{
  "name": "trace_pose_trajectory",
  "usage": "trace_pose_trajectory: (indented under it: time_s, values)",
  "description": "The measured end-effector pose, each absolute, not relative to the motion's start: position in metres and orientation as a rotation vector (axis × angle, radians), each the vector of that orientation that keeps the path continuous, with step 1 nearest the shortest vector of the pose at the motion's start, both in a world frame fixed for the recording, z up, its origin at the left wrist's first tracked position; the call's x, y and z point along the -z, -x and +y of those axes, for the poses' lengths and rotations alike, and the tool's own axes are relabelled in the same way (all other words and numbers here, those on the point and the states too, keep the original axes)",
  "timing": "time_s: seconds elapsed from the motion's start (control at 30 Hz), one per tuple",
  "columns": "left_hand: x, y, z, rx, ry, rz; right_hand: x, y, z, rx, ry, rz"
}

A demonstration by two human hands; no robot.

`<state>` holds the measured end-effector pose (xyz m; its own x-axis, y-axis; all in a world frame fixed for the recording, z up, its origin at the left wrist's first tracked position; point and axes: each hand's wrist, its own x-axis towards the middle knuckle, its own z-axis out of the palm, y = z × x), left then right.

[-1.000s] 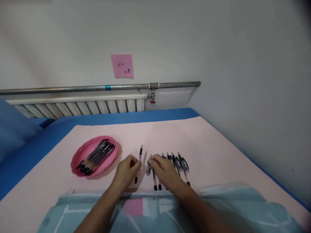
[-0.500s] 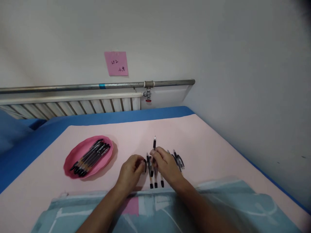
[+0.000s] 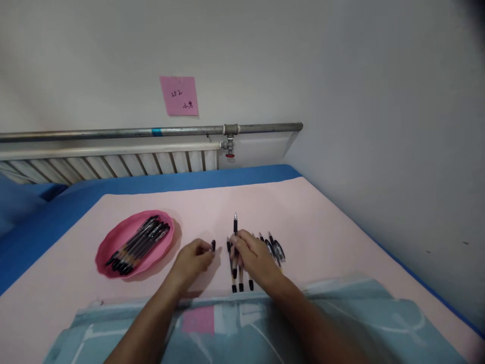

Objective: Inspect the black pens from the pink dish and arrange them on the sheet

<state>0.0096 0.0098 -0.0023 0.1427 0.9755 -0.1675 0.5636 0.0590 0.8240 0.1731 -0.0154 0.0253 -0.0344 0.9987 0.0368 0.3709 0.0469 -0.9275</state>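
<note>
My right hand [image 3: 254, 258] is closed on a black pen [image 3: 235, 225] whose tip points away from me, above a row of several black pens [image 3: 242, 278] lying on the pink sheet [image 3: 322, 227]. My left hand [image 3: 191, 260] pinches a small black pen cap [image 3: 213, 245], a short way left of the pen. More pens and loose clear caps [image 3: 277, 249] lie just right of my right hand.
A pink oval tray [image 3: 113, 237] with several capped black pens stands at the left. A blue mattress edge [image 3: 182, 182], a radiator and metal pipe [image 3: 151, 132] run along the back wall. A pink sticky note [image 3: 179, 95] hangs above. A teal blanket [image 3: 246, 333] covers the near edge.
The pen went from my left hand to my right hand. My left hand has drawn away to the left with the black cap pinched in it.
</note>
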Motion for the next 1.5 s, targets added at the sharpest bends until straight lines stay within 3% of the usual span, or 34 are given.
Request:
trace_pose_trajectory:
  time_s: [0.17, 0.33, 1.0, 1.5]
  values:
    - [-0.004, 0.007, 0.016, -1.114, -0.58, 1.006, -0.014, -0.163, -0.022, -1.048, 1.36, -1.741]
    - [-0.01, 0.006, 0.017, -1.148, -0.295, 0.892, -0.006, -0.155, -0.028, -1.074, 1.303, -1.909]
    - [-0.009, 0.004, 0.014, -1.189, -0.314, 0.838, -0.011, -0.152, -0.03, -1.031, 1.321, -2.001]
    - [-0.006, -0.018, -0.002, -1.147, -0.521, 0.85, -0.008, -0.144, -0.025, -1.224, 1.259, -1.605]
